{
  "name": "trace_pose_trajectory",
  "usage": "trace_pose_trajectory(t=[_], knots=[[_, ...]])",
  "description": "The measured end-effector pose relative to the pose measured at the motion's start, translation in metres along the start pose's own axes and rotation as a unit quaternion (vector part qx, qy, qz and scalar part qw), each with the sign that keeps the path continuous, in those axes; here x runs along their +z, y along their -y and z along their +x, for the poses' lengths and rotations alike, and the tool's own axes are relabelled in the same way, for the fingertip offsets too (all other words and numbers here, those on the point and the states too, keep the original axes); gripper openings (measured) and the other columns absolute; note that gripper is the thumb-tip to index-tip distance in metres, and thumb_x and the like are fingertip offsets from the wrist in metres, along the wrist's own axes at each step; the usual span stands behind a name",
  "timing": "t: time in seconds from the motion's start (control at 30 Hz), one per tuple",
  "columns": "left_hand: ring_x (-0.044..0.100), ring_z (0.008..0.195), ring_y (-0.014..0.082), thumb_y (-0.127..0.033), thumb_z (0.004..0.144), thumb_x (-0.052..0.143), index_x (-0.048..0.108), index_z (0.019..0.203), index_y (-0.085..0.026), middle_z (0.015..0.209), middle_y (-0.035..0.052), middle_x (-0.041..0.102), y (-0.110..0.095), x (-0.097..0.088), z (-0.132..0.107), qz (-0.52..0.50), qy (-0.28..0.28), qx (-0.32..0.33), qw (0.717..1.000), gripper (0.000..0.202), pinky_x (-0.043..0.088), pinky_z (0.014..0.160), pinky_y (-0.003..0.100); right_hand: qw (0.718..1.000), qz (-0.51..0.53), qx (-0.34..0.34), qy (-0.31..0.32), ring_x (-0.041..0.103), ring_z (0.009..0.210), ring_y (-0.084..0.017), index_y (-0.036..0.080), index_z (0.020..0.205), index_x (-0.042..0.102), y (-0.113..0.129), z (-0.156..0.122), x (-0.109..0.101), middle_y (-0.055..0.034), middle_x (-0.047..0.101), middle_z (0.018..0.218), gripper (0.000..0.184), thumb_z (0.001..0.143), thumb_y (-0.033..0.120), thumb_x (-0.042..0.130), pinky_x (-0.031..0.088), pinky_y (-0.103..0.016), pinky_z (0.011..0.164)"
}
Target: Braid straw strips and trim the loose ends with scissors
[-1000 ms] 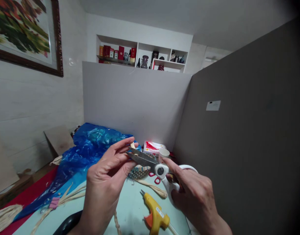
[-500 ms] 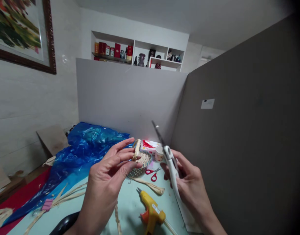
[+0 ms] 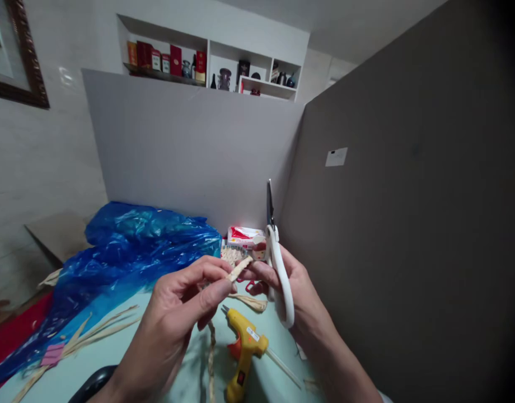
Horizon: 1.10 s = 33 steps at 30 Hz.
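Between the thumb and fingers of my left hand point(image 3: 184, 310) is the end of a pale braided husk strip point(image 3: 240, 269). What looks like the rest of the braid point(image 3: 211, 358) hangs below that hand toward the table. My right hand point(image 3: 297, 285) holds white-handled scissors point(image 3: 278, 263), blades pointing up and looking nearly closed. Fingertips of the right hand reach to the tip of the strip, touching or almost touching it. Below both hands lies a yellow glue gun point(image 3: 246, 341) with a glue stick in its back. Behind them, a woven basket point(image 3: 231, 254) is partly hidden.
Loose husk strips point(image 3: 93, 336) with a pink clip point(image 3: 54, 354) lie at left, near crumpled blue plastic point(image 3: 152, 235). A red and white packet point(image 3: 243, 236) stands behind the basket. Grey panels point(image 3: 190, 145) close off the back and right. A dark rounded object point(image 3: 93, 385) sits at lower left.
My hands have come together. The strip has tipped from upright to slanting right, and the scissors have swung more upright and closer to it. The view has shifted to the right.
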<state>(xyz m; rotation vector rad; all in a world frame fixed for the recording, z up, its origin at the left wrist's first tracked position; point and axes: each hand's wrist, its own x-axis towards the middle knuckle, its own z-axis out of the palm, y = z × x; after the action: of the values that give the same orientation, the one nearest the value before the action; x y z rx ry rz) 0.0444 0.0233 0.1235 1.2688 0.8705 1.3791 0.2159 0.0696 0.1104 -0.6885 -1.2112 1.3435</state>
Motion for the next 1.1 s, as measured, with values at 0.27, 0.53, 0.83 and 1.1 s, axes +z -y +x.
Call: trace_pose_trajectory(t=[0.27, 0.53, 0.83, 1.1], knots=[[0.044, 0.07, 0.0145, -0.042, 0.085, 0.068, 0.069, 0.072, -0.02, 0.077, 0.0006, 0.053, 0.012, -0.006, 0.004, 0.082, 0.113, -0.064, 0.988, 0.026, 0.04, 0.062, 0.024, 0.988, 0.1, -0.048, -0.109, 0.071, 0.067, -0.013, 0.019, 0.103, 0.056, 0.014, 0.001, -0.007, -0.0019, 0.075, 0.076, 0.058, 0.06, 0.028, 0.094, 0.056, -0.019, 0.058], [0.04, 0.063, 0.0126, -0.051, 0.087, 0.065, 0.068, 0.086, -0.022, 0.075, -0.0003, 0.058, 0.019, -0.005, 0.006, 0.108, 0.119, -0.091, 0.983, 0.029, 0.036, 0.055, 0.023, 0.987, 0.082, -0.095, -0.103, 0.071, 0.066, -0.014, 0.02, 0.108, 0.057, 0.017, -0.001, -0.009, -0.0015, 0.076, 0.078, 0.058, 0.063, 0.026, 0.093, 0.056, -0.022, 0.059], [0.048, 0.057, 0.012, -0.045, 0.083, 0.071, 0.073, 0.087, -0.025, 0.072, -0.0027, 0.064, 0.018, -0.004, 0.006, 0.231, -0.054, 0.074, 0.969, 0.02, 0.041, 0.052, 0.021, 0.997, 0.022, -0.073, -0.023, 0.066, 0.059, -0.009, 0.02, 0.103, 0.06, 0.015, -0.006, -0.003, 0.0056, 0.074, 0.067, 0.052, 0.063, 0.022, 0.094, 0.053, -0.019, 0.06], [0.056, 0.062, 0.0119, -0.025, 0.089, 0.064, 0.074, 0.085, -0.028, 0.073, -0.005, 0.066, 0.021, -0.001, 0.0, 0.325, -0.07, 0.237, 0.913, 0.012, 0.044, 0.062, 0.02, 0.994, 0.001, -0.101, -0.034, 0.065, 0.06, -0.009, 0.021, 0.1, 0.063, 0.021, -0.006, -0.003, 0.0062, 0.073, 0.065, 0.047, 0.063, 0.019, 0.092, 0.053, -0.02, 0.063]])
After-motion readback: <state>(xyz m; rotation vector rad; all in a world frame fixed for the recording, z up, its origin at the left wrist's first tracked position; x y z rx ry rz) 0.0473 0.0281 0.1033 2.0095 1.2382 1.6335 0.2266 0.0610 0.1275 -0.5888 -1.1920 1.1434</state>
